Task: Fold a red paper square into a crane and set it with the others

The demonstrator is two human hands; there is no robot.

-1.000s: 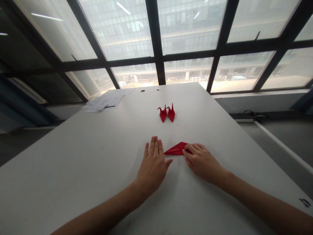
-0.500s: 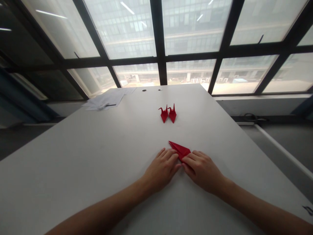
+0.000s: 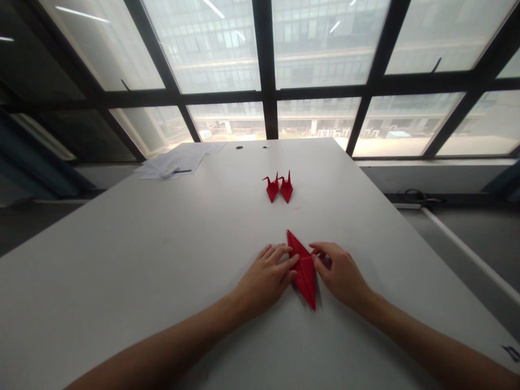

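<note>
A red folded paper point(image 3: 304, 269), a long narrow diamond, lies flat on the white table point(image 3: 122, 260) between the two hands, one tip pointing away from the person and the other toward them. The left hand point(image 3: 266, 279) rests palm down just to the paper's left, its fingertips point(image 3: 290, 264) laid on the left edge near the middle fold. The right hand point(image 3: 341, 273) lies just to the paper's right, thumb and forefinger drawn close together at the right corner of the diamond; whether they pinch the edge or only press on it, I cannot tell. So the paper sits in the gap between both sets of fingers, touched from either side, not lifted. Beyond the hands, well apart, two small red cranes point(image 3: 279, 188) stand side by side, touching. Far off to the left of the hands, by the window point(image 3: 325, 49), lies a stack of white sheets point(image 3: 174, 163).
</note>
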